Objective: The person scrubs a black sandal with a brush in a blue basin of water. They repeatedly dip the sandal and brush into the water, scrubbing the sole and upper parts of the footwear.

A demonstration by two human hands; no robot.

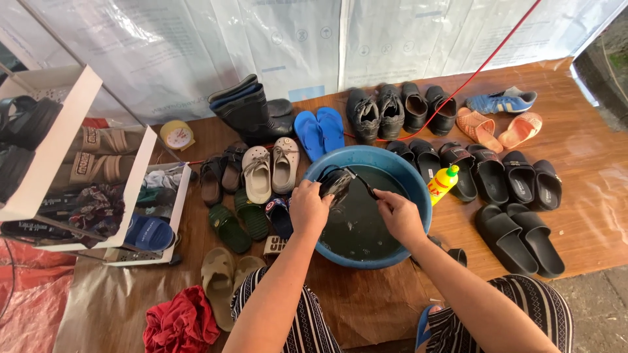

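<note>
Your left hand grips a wet black sandal, fingers wrapped around it, over the round blue plastic basin of dark water. Your right hand pinches a thin dark brush handle whose tip touches the sandal. A yellow squeeze bottle stands just beside the basin's rim, among rows of shoes.

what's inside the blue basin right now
Dark water fills the blue basin. Above it, the left hand holds a black shoe; the right hand holds a brush. The murky water hides the bottom.
</note>
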